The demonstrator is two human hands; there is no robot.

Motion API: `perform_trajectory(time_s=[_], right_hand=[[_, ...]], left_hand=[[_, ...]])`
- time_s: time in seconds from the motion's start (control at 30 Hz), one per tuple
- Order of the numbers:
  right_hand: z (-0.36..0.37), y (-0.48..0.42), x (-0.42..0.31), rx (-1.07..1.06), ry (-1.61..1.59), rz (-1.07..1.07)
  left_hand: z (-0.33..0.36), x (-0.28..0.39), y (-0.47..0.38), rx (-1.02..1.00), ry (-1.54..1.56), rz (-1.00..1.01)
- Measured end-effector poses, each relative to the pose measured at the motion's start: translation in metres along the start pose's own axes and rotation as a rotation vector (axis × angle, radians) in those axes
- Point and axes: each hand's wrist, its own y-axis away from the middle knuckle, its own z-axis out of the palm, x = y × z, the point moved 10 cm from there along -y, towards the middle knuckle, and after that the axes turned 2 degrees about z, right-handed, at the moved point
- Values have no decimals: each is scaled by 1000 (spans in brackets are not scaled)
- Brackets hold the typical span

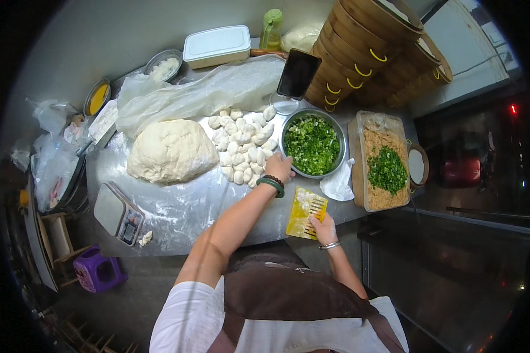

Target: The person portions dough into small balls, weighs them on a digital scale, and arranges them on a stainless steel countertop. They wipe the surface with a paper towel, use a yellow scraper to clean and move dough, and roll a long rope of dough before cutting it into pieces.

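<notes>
My right hand point(325, 230) grips a yellow plastic dough scraper point(307, 212) with slots, dusted with flour, at the table's front edge. My left hand point(279, 167), a green bangle and a beaded bracelet at its wrist, reaches between a pile of small dough pieces point(243, 143) and a metal bowl of chopped scallions point(312, 143). Its fingers are curled beside the bowl's rim; whether they hold anything is hidden. Left of the pieces rests a large lump of dough point(172, 151). Farther left lies a digital kitchen scale point(119, 214), with a dough scrap point(145, 238) beside it.
A tub of brown filling point(382, 132) topped with scallions stands right of a crumpled white cloth point(339, 183). Behind are stacked bamboo steamers point(353, 53), a phone point(298, 74), plastic sheeting point(203, 92) and a lidded box point(217, 46). A purple stool point(98, 270) is below left.
</notes>
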Motion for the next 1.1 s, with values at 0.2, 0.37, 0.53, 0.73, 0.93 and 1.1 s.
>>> perform_trajectory(time_s=[0.2, 0.37, 0.53, 0.73, 0.93, 1.1], right_hand=[[-1, -19, 14, 15, -123, 34], [2, -34, 33, 48, -179, 34], [1, -35, 38, 100, -103, 87], [0, -23, 14, 91, -186, 54], [-4, -21, 20, 155, -44, 83], [-12, -20, 17, 165, 16, 4]], left_hand=[[-35, 22, 31, 69, -318, 343], [-146, 18, 72, -48, 190, 4], [-261, 99, 40, 187, 170, 168], [-290, 183, -116, 360, 435, 403], [-268, 189, -205, 409, 629, 188], [-248, 182, -159, 145, 489, 230]])
